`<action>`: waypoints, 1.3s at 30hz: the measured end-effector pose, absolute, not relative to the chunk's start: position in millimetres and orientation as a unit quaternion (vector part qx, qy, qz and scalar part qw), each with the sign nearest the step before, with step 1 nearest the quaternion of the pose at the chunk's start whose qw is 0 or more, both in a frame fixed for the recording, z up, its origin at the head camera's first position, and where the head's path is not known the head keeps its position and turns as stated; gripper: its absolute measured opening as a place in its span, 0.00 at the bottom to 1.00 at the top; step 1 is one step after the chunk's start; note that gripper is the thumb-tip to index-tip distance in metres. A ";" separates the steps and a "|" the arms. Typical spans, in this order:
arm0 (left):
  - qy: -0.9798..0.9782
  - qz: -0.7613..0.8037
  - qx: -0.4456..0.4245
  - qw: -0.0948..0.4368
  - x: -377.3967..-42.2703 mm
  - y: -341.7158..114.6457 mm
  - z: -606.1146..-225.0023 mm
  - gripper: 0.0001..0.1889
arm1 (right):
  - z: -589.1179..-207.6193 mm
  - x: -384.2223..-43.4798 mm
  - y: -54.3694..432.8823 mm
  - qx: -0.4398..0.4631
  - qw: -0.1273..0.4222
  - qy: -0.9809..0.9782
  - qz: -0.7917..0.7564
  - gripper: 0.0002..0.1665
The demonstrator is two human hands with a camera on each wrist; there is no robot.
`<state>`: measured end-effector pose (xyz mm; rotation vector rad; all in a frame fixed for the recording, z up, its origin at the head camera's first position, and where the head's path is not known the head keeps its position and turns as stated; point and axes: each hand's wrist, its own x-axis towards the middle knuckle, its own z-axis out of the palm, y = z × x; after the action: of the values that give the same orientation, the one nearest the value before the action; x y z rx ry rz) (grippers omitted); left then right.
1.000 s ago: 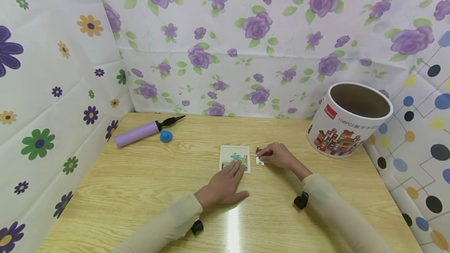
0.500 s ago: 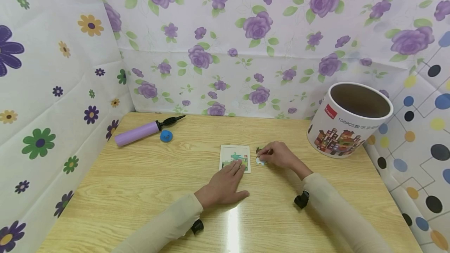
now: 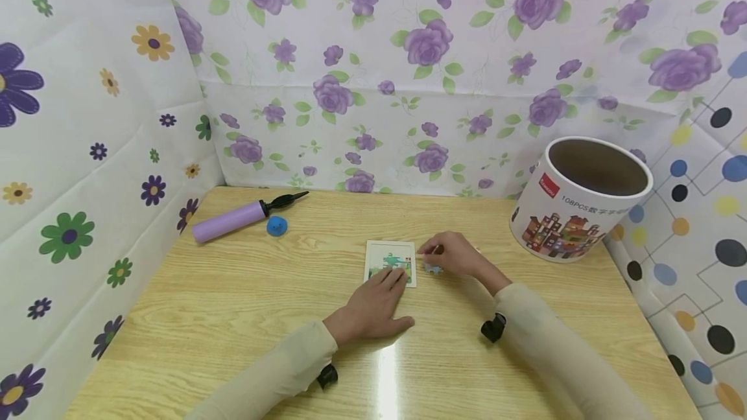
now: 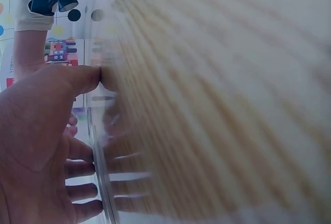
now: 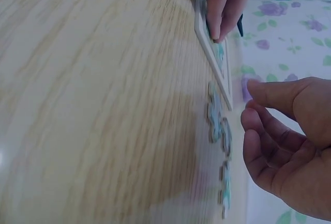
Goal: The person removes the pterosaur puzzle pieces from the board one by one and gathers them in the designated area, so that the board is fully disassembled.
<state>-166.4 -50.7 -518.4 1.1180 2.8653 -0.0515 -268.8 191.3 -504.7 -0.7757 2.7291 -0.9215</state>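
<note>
Purple flowers cover the cloth [image 3: 373, 115] behind the puzzle frame [image 3: 376, 253], which lies flat on a yellow wood table [image 3: 262, 303]. Far to the left of the frame, another cloth [image 3: 119, 148] has big daisies, and far to its right, a third cloth [image 3: 720, 245] has dots.

Some green bits of a picture [image 3: 392, 259] show inside the frame, which is white and square. The left hand [image 3: 373, 310] reaches over the near edge of the frame. Its fingers are straight and rest on the picture, and its thumb sticks out away from the frame.

Loose puzzle pieces [image 5: 214, 115] lie on the table, just beside the frame on its right. The right hand [image 3: 455, 253] is above them, close to the frame. Its fingers bend and its thumb comes near them, but I cannot tell if they pinch anything.

Behind the frame and to its left are a purple pump [image 3: 230, 221] with a black tip and a little blue toy [image 3: 277, 226]. Well to the right of the frame stands a big white bucket [image 3: 572, 219] with houses on it.
</note>
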 end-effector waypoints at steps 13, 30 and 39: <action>0.938 0.031 0.341 0.053 -158.6 -52.3 -520.2 0.43 | -500.8 -277.2 166.7 -0.290 0.114 0.895 -0.319 0.13; 0.939 0.033 0.336 0.067 -156.1 -54.6 -521.0 0.44 | -511.7 -285.1 135.2 -0.291 0.113 0.902 -0.297 0.11; 0.936 0.026 0.344 0.075 -157.8 -56.4 -519.6 0.43 | -518.2 -287.5 126.1 -0.293 0.101 0.909 -0.278 0.10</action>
<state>-157.8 -56.4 -519.6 1.0311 2.8078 0.0777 -287.5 126.1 -518.2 -0.8649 2.6869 -0.8209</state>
